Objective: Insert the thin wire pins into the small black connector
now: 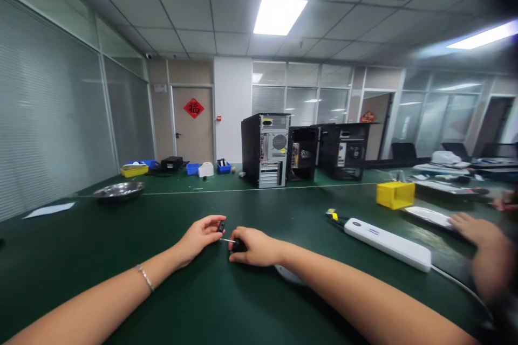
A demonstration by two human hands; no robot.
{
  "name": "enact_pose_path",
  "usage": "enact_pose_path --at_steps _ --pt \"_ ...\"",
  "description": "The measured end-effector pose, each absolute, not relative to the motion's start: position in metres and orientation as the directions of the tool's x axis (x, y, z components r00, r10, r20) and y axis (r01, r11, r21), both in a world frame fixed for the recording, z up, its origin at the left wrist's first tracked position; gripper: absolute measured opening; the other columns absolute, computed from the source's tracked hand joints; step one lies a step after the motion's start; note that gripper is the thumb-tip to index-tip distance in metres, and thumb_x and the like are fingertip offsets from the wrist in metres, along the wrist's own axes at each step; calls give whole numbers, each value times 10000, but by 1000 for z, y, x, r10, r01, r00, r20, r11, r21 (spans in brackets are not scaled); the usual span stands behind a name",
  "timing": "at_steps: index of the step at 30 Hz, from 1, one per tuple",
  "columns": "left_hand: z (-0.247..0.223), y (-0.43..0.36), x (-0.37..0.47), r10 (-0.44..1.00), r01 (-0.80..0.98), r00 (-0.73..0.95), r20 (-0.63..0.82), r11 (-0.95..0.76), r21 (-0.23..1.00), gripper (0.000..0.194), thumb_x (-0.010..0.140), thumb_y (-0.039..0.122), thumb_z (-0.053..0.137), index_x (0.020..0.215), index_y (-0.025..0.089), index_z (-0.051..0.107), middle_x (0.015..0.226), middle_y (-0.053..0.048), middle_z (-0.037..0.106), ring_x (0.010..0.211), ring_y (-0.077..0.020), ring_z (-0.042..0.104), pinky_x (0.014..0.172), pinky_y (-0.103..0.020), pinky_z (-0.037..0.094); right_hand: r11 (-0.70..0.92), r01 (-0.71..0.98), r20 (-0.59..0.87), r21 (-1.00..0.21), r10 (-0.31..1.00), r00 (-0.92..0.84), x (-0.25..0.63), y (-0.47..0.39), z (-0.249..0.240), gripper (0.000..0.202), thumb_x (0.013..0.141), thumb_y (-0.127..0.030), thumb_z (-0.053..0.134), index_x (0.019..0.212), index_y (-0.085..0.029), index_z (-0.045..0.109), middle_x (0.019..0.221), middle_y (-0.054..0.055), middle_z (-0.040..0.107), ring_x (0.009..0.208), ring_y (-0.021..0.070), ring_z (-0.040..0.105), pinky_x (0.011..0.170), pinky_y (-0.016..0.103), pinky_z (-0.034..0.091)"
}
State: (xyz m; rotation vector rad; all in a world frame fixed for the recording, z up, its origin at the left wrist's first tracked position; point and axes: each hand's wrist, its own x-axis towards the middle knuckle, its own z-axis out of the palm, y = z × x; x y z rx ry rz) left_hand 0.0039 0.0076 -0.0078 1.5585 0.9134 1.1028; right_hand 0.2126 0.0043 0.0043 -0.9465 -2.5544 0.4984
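Between the thumb and fingers of my left hand [201,238] is a small black block-like part [221,226], pinched upright just above the green table [194,302]. My right hand [259,247] is closed round the dark handle of a screwdriver [239,245]. Its thin metal shaft points left, toward the fingertips of my left hand and the lower end of the black part. Whether the tip touches the part I cannot tell. Under my right wrist a pale flat thing [289,275] shows in part; the forearm hides the rest.
A white power strip [387,243] lies right of my right arm, beside a yellow bin [395,195]. At far right, another person's hand [475,226] rests by a tray. Computer cases [265,151] stand at the back; a metal bowl [119,190] sits at left.
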Motion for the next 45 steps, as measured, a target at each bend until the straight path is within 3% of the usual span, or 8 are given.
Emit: enact_pose_path --at_steps 6,10,19,24,35,45 --pt "-14 10 6 897 67 359 259 -301 951 450 625 189 778 1044 164 615 911 -32 644 833 -171 615 831 -345 469 736 424 492 -528 672 -554 210 7 -7 162 763 -228 664 893 -178 582 863 16 601 768 146 545 694 249 433" --pt "-17 11 6 866 51 424 266 -316 947 446 618 193 799 1015 143 601 810 1 614 747 -129 581 749 -292 462 757 370 584 -539 652 -484 208 7 -10 169 765 -194 655 914 -183 576 883 17 599 794 148 548 716 259 434" --pt "-14 7 8 870 66 451 200 -256 964 436 589 198 818 962 146 597 725 44 581 659 -105 575 657 -244 438 749 357 589 -558 660 -466 204 6 -13 197 749 -141 672 924 -195 599 870 7 595 809 151 553 736 268 436" --pt "-9 4 7 864 52 471 178 -229 972 446 589 193 820 971 144 595 765 26 606 703 -121 601 697 -260 448 756 340 605 -560 653 -456 204 6 -15 203 755 -135 666 937 -198 601 870 5 597 810 150 556 738 267 441" --pt "-3 0 9 871 68 450 195 -251 965 321 713 330 743 904 137 572 754 7 630 640 -107 593 639 -240 436 792 300 622 -531 605 -498 203 5 -13 211 766 -188 700 963 -206 626 909 13 599 841 152 568 768 268 446" --pt "-5 0 9 894 118 380 236 -300 947 263 673 203 688 890 162 545 721 47 575 601 -87 546 614 -225 402 794 308 627 -525 605 -491 204 3 -11 243 822 -181 623 1062 -218 620 944 31 609 883 164 574 809 290 451"
